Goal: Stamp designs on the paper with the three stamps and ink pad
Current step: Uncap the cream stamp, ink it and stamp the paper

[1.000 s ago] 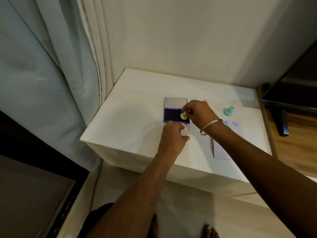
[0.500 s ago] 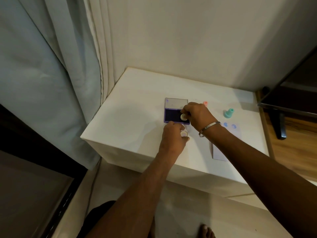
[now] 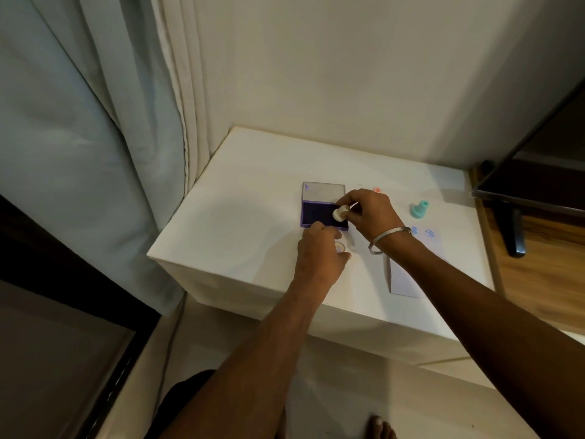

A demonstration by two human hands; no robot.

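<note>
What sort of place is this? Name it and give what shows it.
Probably a room in a home, not a workshop: long curtains hang beside a low white table, a dark television stands on a wooden unit, and the person's bare foot shows on the floor.

stamp: the white stamp (image 3: pixel 341 213) I was pressing flat on the ink pad (image 3: pixel 319 216) now sits tilted at the pad's right edge | right hand (image 3: pixel 368 211): my fingers have rolled it over, its round end turned toward me
</note>
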